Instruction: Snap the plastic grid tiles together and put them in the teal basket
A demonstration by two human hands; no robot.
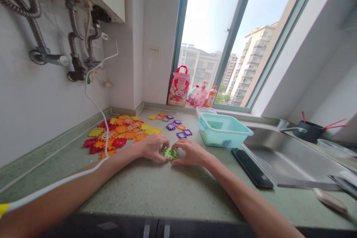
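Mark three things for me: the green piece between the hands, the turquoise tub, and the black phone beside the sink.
Green piece (170, 153): head view, middle of its visible face.
Turquoise tub (219, 136): head view, near side wall.
Black phone (251, 168): head view, middle of its screen.

Left hand (153, 148), right hand (193, 151) (both curled)

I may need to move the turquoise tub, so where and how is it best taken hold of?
Probably by the outward-flaring rim at both ends, one hand from each side: the turquoise tub stands upright, and that lip should let fingers hook underneath. The left hand and right hand are at the green piece, so both would need freeing first.
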